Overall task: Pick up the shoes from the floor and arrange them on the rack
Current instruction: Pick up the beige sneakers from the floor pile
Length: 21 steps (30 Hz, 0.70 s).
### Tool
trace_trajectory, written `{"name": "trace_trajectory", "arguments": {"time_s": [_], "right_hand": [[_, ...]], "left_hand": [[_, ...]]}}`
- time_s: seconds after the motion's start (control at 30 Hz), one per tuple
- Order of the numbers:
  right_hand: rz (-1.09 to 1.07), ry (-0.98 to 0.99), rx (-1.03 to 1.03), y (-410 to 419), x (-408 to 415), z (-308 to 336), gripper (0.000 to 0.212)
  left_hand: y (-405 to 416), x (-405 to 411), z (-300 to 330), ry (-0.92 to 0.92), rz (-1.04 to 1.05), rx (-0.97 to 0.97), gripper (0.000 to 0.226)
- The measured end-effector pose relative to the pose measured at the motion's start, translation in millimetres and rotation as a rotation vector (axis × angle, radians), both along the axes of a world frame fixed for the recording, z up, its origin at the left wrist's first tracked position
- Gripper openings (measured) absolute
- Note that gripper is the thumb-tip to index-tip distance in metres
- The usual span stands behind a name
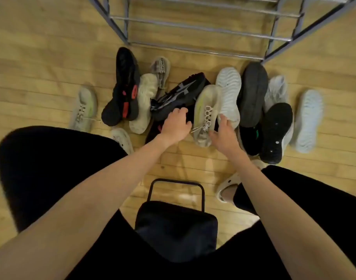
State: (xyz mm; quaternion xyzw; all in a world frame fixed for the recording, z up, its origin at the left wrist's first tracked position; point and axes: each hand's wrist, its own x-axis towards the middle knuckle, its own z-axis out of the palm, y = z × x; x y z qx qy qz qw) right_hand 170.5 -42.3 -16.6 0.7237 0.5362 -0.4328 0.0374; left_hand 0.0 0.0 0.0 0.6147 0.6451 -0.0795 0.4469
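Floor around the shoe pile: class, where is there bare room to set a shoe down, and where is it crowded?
Bare wood floor lies between the pile and the black stool, and on the far left beyond the pale sneaker. The rack rails are empty. It is crowded mid-pile, where both hands reach.

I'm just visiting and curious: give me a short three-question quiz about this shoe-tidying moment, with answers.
1. True or false: the metal rack already holds shoes.
2. Which shoe is the left hand reaching onto? A) the black sneaker with grey stripes B) a light blue shoe
3. Fill in: the right hand rests at the pale laced sneaker, which lies on the wooden ____.

Key:
1. False; its visible bars are bare.
2. A.
3. Floor.
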Motion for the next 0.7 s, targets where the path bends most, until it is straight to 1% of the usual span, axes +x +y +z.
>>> {"name": "trace_trajectory", "arguments": {"time_s": [0.07,0.2,0.27,0.33,0.43,0.53,0.63,0.7], "right_hand": [[-0.023,0.005,0.044,-2,-4,-26,0.065],[-0.113,-0.035,0.165,-7,-14,-69,0.043],[-0.205,-0.029,0.24,-8,-17,-79,0.042],[-0.265,-0.035,0.288,-8,-18,-85,0.045],[-0.304,-0.038,0.269,-4,-15,-93,0.051],[-0.402,0.017,0.256,3,-14,-100,0.055],[-0.507,0.081,0.163,14,-15,-97,0.045],[-0.459,0.106,0.114,18,-16,-92,0.03]], "left_hand": [[-1,2,-26,-0.005,0.025,0.006,0.048],[-4,5,-69,-0.014,0.063,0.036,0.049],[-7,8,-83,-0.037,0.064,0.07,0.048],[-12,10,-93,-0.054,0.062,0.086,0.049],[-20,14,-101,-0.072,0.029,0.092,0.051],[-28,18,-104,-0.115,-0.01,0.095,0.039],[-39,20,-100,-0.154,-0.028,0.061,0.033],[-46,18,-93,-0.21,-0.015,0.039,0.035]]}}
